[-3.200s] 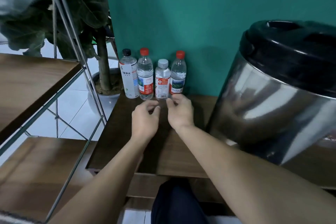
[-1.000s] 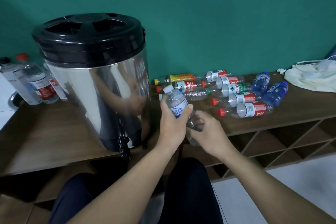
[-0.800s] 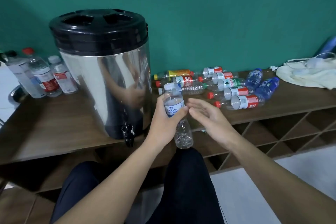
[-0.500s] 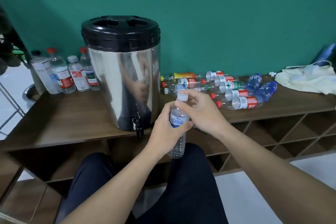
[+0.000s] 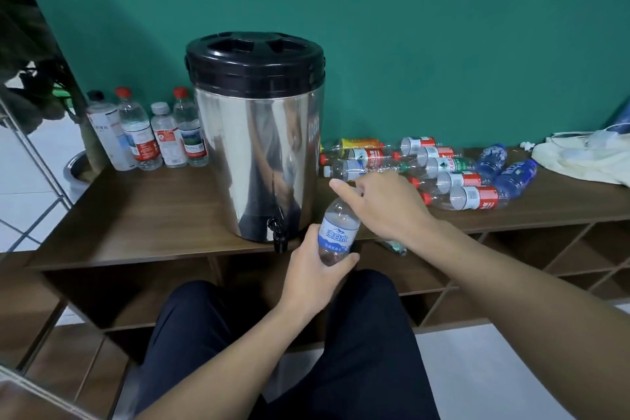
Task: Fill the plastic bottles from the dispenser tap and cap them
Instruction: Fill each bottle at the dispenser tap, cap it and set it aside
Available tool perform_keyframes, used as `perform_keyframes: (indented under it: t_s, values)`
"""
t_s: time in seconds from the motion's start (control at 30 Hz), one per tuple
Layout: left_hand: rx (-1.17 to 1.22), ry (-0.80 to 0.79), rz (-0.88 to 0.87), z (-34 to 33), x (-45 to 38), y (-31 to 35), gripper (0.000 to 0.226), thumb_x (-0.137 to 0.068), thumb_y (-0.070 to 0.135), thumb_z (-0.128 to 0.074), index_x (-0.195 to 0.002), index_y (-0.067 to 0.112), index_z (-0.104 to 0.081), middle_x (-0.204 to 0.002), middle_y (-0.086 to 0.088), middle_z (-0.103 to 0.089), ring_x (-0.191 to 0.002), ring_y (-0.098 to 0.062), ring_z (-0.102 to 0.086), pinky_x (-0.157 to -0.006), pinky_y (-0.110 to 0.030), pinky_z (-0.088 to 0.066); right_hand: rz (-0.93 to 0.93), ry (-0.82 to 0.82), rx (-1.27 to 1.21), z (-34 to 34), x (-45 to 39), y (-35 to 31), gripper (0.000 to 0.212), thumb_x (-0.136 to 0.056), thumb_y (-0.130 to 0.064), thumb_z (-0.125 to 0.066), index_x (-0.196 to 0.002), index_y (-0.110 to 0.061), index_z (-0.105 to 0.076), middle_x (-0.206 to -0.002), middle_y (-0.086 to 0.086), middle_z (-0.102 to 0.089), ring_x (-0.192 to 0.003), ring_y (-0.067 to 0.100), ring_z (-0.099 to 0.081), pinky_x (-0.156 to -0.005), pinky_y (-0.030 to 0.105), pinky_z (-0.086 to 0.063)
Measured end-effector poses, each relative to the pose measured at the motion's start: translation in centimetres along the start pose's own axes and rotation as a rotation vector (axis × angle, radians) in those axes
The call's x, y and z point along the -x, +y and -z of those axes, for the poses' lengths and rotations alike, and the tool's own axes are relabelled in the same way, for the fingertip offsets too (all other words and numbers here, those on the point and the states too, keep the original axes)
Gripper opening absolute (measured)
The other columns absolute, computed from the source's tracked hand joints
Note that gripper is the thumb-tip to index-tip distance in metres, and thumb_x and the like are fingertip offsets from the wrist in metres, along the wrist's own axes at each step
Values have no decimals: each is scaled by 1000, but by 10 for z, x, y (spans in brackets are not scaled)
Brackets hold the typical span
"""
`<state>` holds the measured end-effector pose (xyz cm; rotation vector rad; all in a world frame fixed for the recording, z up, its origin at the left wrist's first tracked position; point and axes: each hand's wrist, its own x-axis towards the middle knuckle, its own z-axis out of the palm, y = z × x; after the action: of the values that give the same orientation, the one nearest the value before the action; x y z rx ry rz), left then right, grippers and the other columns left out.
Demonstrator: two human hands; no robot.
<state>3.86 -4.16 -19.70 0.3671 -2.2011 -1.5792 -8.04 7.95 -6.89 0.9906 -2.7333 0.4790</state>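
My left hand (image 5: 315, 278) grips the lower body of a clear plastic bottle with a blue label (image 5: 337, 233), held tilted in front of the shelf edge. My right hand (image 5: 385, 206) covers the bottle's top, fingers curled round the cap, which is hidden. The steel dispenser (image 5: 257, 150) with a black lid stands on the wooden table (image 5: 143, 215); its black tap (image 5: 278, 232) hangs over the front edge, just left of the bottle. Several empty bottles (image 5: 443, 174) lie on their sides to the right.
Several upright capped bottles (image 5: 150, 133) stand left of the dispenser by the green wall. A pale cloth with cables (image 5: 586, 160) lies at the far right. Open shelf compartments (image 5: 545, 249) run under the table. A potted plant (image 5: 30, 54) and metal rack are at the left.
I turned from the upright bottles on the left to the pile on the right and took up the blue-label bottle. My right hand moved from its base onto the cap.
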Motion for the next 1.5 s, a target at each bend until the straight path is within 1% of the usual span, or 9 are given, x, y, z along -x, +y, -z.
perform_keyframes:
  t_s: [0.13, 0.3, 0.5, 0.57, 0.73, 0.93, 1.13, 1.33, 1.5]
  values:
    - [1, -28, 20, 1, 1, -14, 36, -86, 32, -90, -108, 31, -62, -94, 13, -78, -83, -3, -73, -82, -37, -64, 90, -153, -148, -9, -7, 8, 72, -112, -64, -45, -59, -15, -38, -55, 2, -36, -51, 21, -35, -55, 40, -32]
    - [128, -214, 7, 6, 3, -30, 39, -84, 16, -87, -117, 24, -68, -95, -6, -77, -83, -13, -65, -86, -49, -61, 283, -360, -100, -3, -3, 24, 54, -117, -56, -38, -80, -17, -46, -75, -1, -50, -66, 18, -42, -65, 41, -38]
    - [199, -308, 22, 14, 4, -44, 39, -85, 0, -85, -111, 23, -69, -89, 8, -70, -82, -11, -61, -82, -34, -53, 418, -532, -76, 10, 1, 32, 28, -117, -50, -40, -100, -32, -52, -104, -8, -54, -94, 16, -56, -86, 40, -49]
    - [223, -326, 29, 17, 5, -49, 41, -86, 2, -87, -114, 26, -70, -92, 8, -72, -84, -12, -63, -85, -34, -54, 456, -549, -97, 12, -1, 33, 16, -117, -43, -48, -107, -34, -58, -106, -11, -54, -93, 11, -56, -85, 32, -47]
    - [239, -327, 60, 21, 8, -63, 49, -89, 7, -91, -129, 23, -69, -98, 9, -75, -89, -11, -68, -90, -34, -57, 437, -492, -200, -5, -3, 33, 14, -113, -28, -63, -120, -37, -71, -110, -13, -56, -89, 11, -57, -81, 19, -44]
    - [231, -313, 135, 28, 16, -86, 49, -89, 18, -92, -130, 23, -67, -95, 7, -74, -88, -9, -68, -87, -33, -56, 341, -498, -309, -49, 1, 27, 9, -113, -25, -64, -114, -27, -73, -113, -8, -58, -95, 16, -59, -90, 32, -52]
    - [264, -324, 177, 35, 22, -110, 52, -92, 12, -91, -135, 22, -65, -101, 6, -76, -96, -11, -70, -94, -34, -58, 281, -434, -273, -63, -9, 30, 14, -112, -23, -64, -120, -26, -74, -114, -8, -59, -96, 15, -61, -90, 27, -51]
    - [229, -285, 179, 34, 27, -133, 59, -86, 4, -81, -134, 33, -61, -106, -8, -72, -96, -14, -69, -94, -45, -59, 149, -326, -42, -105, -23, 41, 27, -114, -27, -59, -88, -36, -60, -109, -4, -55, -97, 25, -63, -89, 46, -56]
    - [213, -266, 198, 40, 28, -148, 55, -84, 3, -82, -130, 27, -63, -110, -12, -75, -98, -17, -73, -94, -46, -61, 76, -233, 18, -137, -22, 40, 17, -113, -24, -61, -102, -13, -69, -112, 6, -55, -91, 33, -67, -80, 48, -58]
